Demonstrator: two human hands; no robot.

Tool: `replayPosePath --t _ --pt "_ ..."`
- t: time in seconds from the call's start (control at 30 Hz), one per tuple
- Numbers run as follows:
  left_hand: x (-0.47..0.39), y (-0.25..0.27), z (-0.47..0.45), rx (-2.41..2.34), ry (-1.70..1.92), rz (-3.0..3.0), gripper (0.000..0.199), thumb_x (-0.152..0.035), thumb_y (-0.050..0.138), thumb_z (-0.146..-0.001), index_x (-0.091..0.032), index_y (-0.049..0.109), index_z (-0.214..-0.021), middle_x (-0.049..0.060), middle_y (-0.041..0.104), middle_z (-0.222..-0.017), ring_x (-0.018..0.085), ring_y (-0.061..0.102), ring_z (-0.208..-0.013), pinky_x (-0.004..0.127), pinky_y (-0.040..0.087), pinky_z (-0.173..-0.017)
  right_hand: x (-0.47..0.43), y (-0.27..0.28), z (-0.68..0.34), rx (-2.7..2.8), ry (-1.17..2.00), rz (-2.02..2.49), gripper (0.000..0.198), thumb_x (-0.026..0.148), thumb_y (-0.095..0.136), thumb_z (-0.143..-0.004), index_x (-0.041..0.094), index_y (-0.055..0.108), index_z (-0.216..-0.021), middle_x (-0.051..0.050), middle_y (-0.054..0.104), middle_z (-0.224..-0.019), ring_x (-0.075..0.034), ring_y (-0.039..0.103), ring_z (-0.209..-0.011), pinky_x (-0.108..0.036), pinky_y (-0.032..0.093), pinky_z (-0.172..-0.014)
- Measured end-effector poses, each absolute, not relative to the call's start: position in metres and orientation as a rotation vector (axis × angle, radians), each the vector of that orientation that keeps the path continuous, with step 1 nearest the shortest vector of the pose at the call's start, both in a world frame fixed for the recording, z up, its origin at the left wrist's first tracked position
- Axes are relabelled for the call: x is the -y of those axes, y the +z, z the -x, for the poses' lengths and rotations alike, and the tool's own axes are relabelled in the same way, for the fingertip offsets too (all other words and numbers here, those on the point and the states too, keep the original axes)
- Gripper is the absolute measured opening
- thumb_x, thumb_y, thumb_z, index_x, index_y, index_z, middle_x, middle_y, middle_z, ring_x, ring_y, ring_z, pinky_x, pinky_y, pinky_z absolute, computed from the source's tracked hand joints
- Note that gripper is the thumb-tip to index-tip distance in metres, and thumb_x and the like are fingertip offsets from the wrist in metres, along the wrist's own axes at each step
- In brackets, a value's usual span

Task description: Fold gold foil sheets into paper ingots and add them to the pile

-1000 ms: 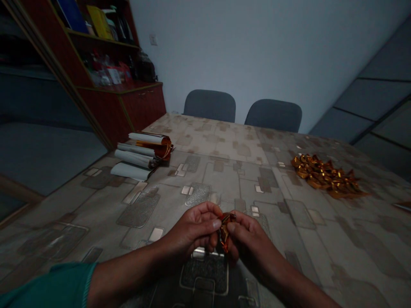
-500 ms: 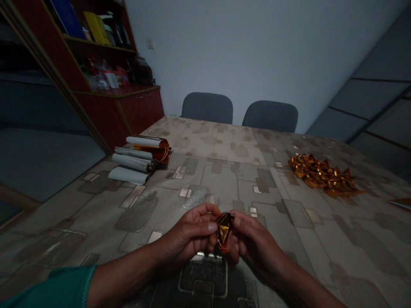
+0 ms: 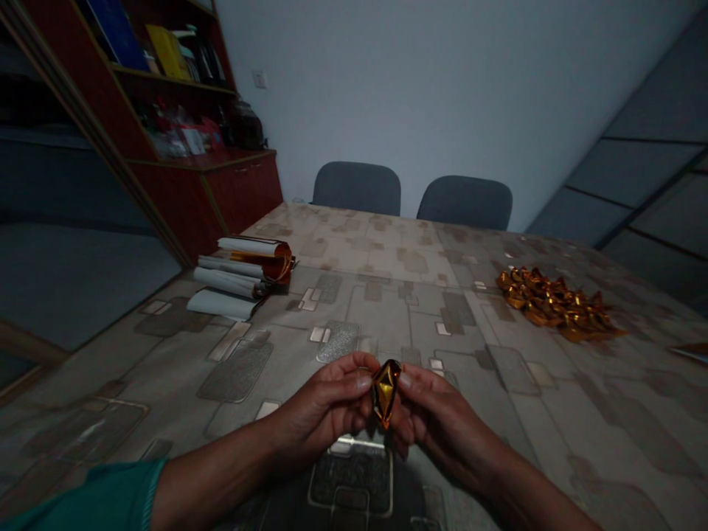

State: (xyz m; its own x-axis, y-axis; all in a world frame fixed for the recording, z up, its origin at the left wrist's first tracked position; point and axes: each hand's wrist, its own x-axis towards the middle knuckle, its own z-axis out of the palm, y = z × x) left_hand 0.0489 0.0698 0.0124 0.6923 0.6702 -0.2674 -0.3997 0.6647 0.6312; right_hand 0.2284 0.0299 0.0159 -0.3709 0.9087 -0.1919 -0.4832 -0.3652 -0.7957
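Observation:
A small folded gold foil paper ingot [image 3: 386, 391] is held upright above the near part of the table, its pointed end down. My left hand [image 3: 337, 391] pinches its left side between thumb and fingers. On its right side, my right hand [image 3: 428, 402] grips it the same way, the lower fingers curled beneath. Several finished-looking gold foil pieces [image 3: 553, 301] of like shape lie in a cluster on the right of the table. To the left rests a stack of folded paper sheets [image 3: 229, 280], grey-white outside with gold foil showing.
The table [image 3: 381, 295] wears a patterned cloth. Two grey chairs [image 3: 357, 188] stand at its far edge, before a pale wall. A red-brown cabinet [image 3: 237, 188] with loaded shelves is at the back left. A flat sheet [image 3: 691, 350] lies at the right edge.
The foil ingot has tilted slightly between my fingers and its front face looks wider and fuller. Both hands stay in nearly the same place.

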Motion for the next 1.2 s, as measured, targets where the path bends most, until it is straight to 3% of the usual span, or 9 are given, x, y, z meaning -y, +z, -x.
replayPosePath --t 0.2,0.3,0.4,0.5,0.7,0.9,1.2 --pt "-0.071 0.008 -0.053 -0.489 0.682 -0.572 0.044 -0.020 0.086 -0.072 -0.016 0.066 -0.111 0.007 0.069 -0.103 0.017 0.066 -0.093 0.026 0.048 -0.082 -0.030 0.017 -0.230 0.950 1.711 0.927 0.037 0.051 0.062 -0.093 0.015 0.064 -0.088 0.001 0.059 -0.062 -0.008 0.050 -0.045 -0.022 0.047 -0.047" --pt "-0.070 0.010 -0.054 -0.501 0.704 -0.552 0.045 -0.020 0.086 -0.073 -0.016 0.065 -0.113 0.008 0.068 -0.110 0.016 0.065 -0.097 0.025 0.047 -0.086 -0.030 0.015 -0.232 1.038 1.542 0.970 0.038 0.053 0.052 -0.098 0.017 0.065 -0.098 0.000 0.059 -0.070 -0.011 0.053 -0.054 -0.025 0.047 -0.053" --pt "-0.069 0.010 -0.054 -0.558 0.755 -0.534 0.049 -0.019 0.087 -0.072 -0.016 0.062 -0.114 0.008 0.067 -0.110 0.012 0.065 -0.089 0.022 0.048 -0.080 -0.029 0.017 -0.232 1.161 1.359 1.029 0.037 0.051 0.053 -0.096 0.022 0.061 -0.117 -0.005 0.063 -0.090 -0.016 0.058 -0.073 -0.028 0.047 -0.060" --pt "-0.067 0.010 -0.055 -0.591 0.803 -0.538 0.052 -0.017 0.089 -0.069 -0.019 0.059 -0.112 0.003 0.067 -0.102 0.009 0.064 -0.080 0.022 0.049 -0.077 -0.026 0.022 -0.229 1.383 1.145 1.174 0.045 0.039 0.072 -0.080 0.024 0.059 -0.121 -0.007 0.064 -0.102 -0.021 0.059 -0.083 -0.031 0.048 -0.064" --pt "-0.063 0.012 -0.054 -0.621 0.796 -0.648 0.053 -0.023 0.086 -0.072 -0.022 0.054 -0.113 0.003 0.068 -0.102 0.015 0.068 -0.085 0.024 0.052 -0.072 -0.026 0.032 -0.227 1.609 0.874 1.222 0.027 0.022 0.064 -0.085 0.027 0.065 -0.111 -0.005 0.067 -0.103 -0.021 0.063 -0.088 -0.034 0.049 -0.072" --pt "-0.066 0.011 -0.056 -0.662 0.858 -0.797 0.046 -0.023 0.085 -0.072 -0.017 0.059 -0.109 0.001 0.067 -0.086 0.009 0.063 -0.066 0.017 0.044 -0.054 -0.026 0.034 -0.231 1.673 0.753 1.187 0.023 0.018 0.056 -0.089 0.025 0.066 -0.109 -0.005 0.070 -0.100 -0.020 0.065 -0.090 -0.034 0.050 -0.075" --pt "-0.063 0.008 -0.057 -0.661 0.886 -0.836 0.046 -0.024 0.085 -0.072 -0.019 0.060 -0.109 0.000 0.066 -0.087 0.007 0.061 -0.061 0.016 0.043 -0.052 -0.023 0.030 -0.225 1.741 0.616 1.188 0.028 0.015 0.064 -0.087 0.024 0.064 -0.113 -0.005 0.069 -0.099 -0.020 0.065 -0.087 -0.032 0.051 -0.074"
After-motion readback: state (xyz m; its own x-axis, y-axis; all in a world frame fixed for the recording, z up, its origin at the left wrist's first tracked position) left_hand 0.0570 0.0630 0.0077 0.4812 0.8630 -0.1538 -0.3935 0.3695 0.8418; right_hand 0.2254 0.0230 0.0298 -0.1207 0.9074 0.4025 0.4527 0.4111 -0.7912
